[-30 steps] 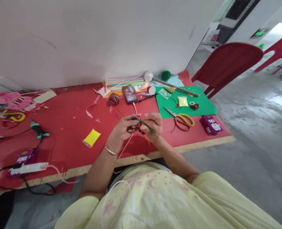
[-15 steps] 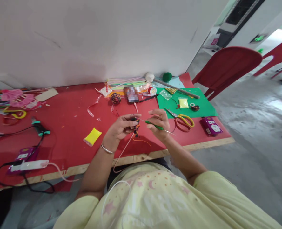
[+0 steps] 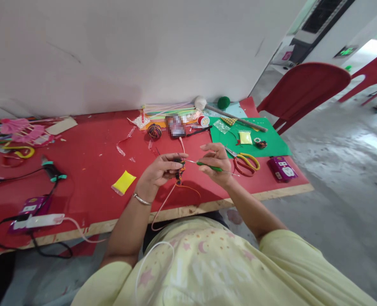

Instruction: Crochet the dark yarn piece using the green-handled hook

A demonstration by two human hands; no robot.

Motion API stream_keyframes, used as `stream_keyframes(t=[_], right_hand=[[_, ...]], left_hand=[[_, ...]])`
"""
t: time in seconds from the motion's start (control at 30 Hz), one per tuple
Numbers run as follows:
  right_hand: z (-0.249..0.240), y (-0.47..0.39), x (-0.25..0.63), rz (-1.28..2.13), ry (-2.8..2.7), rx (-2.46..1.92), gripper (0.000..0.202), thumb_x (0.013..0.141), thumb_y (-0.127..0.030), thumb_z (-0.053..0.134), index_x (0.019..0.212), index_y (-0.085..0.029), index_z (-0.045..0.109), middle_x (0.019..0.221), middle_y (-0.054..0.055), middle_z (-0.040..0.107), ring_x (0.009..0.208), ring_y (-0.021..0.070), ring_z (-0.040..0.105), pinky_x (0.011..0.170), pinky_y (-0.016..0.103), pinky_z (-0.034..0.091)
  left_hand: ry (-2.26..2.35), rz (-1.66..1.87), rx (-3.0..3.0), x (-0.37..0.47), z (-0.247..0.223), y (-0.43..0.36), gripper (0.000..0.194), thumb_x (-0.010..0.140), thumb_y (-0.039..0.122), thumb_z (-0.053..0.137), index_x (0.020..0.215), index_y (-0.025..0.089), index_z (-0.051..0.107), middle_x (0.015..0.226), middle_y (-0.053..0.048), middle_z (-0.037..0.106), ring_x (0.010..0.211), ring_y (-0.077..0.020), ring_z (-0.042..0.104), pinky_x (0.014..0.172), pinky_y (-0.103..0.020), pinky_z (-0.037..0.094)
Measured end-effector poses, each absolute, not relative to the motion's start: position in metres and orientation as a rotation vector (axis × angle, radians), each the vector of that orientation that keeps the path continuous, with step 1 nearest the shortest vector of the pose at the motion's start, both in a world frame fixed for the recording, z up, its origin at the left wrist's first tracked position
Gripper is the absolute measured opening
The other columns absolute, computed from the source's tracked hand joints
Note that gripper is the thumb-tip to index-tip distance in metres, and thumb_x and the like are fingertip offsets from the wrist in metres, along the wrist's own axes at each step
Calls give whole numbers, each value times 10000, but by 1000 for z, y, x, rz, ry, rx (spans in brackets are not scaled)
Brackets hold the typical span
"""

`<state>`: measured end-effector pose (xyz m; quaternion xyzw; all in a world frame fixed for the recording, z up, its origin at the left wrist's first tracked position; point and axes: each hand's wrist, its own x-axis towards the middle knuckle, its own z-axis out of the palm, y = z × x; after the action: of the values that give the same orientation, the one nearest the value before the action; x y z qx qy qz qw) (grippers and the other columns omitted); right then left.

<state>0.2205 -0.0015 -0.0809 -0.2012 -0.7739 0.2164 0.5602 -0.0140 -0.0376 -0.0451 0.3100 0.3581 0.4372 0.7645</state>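
Where left grip (image 3: pixel 156 171) pinches yarnwork (image 3: pixel 180 171) — its end hangs below.

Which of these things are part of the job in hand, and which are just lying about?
In use:
- dark multicoloured piece, in the left hand
- green-handled tool, in the right hand

Apparently just lying about:
- scissors
- yellow packet
- purple box
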Motion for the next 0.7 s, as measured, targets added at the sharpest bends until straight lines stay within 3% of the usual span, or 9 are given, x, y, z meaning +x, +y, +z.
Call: stream_keyframes(t=[0.13, 0.27, 0.4, 0.53, 0.6, 0.7], right_hand=[[-68, 2, 230, 563, -1902, -455, 197, 848, -316, 782, 1041, -345, 806, 1297, 82, 584, 1144, 273, 608, 709, 375, 595], [-57, 8, 236, 854, -1887, -465, 73, 852, -331, 776, 893, -292, 822, 1300, 80, 600, 1064, 238, 640, 764, 386, 590], [-63, 3, 220, 1195, -1587, -621, 258, 859, -450, 753, 698, -250, 783, 1192, 62, 670, 1177, 236, 607, 950, 396, 548], [-83, -18, 186, 1652, -1055, -720, 283, 829, -509, 749, 747, -238, 747, 1076, 33, 686, 861, 146, 640, 743, 303, 569], [-89, -29, 171, 1560, -926, -795, 274, 830, -516, 739, 809, -243, 750, 1080, 30, 675, 880, 143, 636, 752, 287, 571], [-91, -38, 159, 1111, -987, -906, 267, 872, -474, 708, 768, -230, 740, 1140, 48, 652, 1092, 186, 613, 936, 341, 547]], left_hand=[[819, 913, 733, -15, -46, -36, 429, 591, 123, 845, 1018, 115, 810, 601, -17, 623, 408, -10, 359, 393, -161, 129], [835, 840, 773, -16, -46, -34, 391, 567, 126, 837, 957, 105, 819, 542, 4, 583, 395, -15, 348, 391, -174, 136], [835, 860, 809, -4, -48, -35, 408, 553, 160, 854, 959, 126, 825, 577, -7, 614, 408, -22, 359, 409, -185, 162], [992, 1223, 1046, 21, -56, -39, 507, 640, 178, 821, 1147, 186, 789, 743, -4, 669, 545, -56, 461, 504, -194, 335], [1211, 1394, 1222, 31, -61, -41, 509, 705, 178, 773, 1213, 209, 763, 765, 9, 657, 628, -83, 509, 613, -218, 428], [1437, 1522, 1333, 41, -67, -44, 557, 724, 177, 762, 1278, 228, 731, 789, 6, 658, 700, -108, 535, 689, -229, 459]])
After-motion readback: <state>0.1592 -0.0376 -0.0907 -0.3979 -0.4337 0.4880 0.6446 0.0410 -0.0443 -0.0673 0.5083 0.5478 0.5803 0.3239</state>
